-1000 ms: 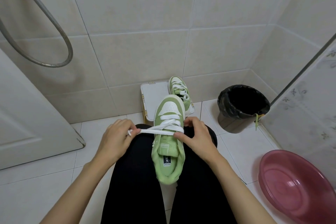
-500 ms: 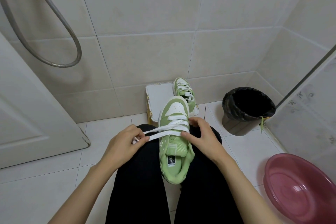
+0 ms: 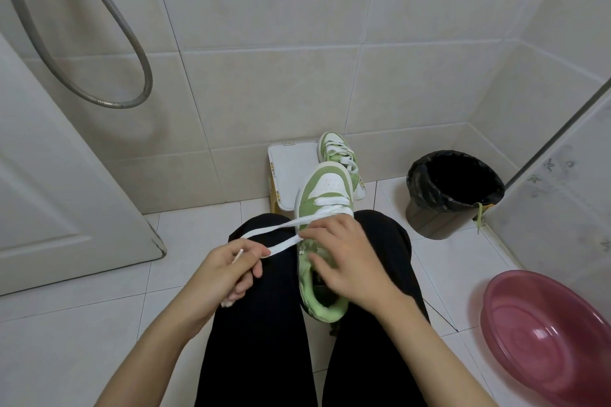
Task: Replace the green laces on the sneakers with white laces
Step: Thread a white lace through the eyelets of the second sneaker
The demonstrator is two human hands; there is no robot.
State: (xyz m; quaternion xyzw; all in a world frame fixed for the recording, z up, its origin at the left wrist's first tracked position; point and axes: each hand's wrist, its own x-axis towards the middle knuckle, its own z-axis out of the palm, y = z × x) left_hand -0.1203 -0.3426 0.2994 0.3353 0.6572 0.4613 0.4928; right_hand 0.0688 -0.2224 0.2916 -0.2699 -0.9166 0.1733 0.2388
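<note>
Left hand (image 3: 224,271) pinches lace (image 3: 284,245) — (right hand (image 3: 350,261) holds sneaker (image 3: 325,185))

Both bare forearms reach forward from the lower edge of the view and angle in toward each other over the lap. The left hand (image 3: 228,271) is turned thumb-up with a straight wrist, thumb and forefinger pinching the lace (image 3: 284,244) while the other fingers curl loosely into the palm. The right hand (image 3: 350,261) lies palm-down with its wrist slightly bent, fingers bent over the top of the sneaker (image 3: 325,188) and thumb spread against its side; it is a little blurred.
</note>
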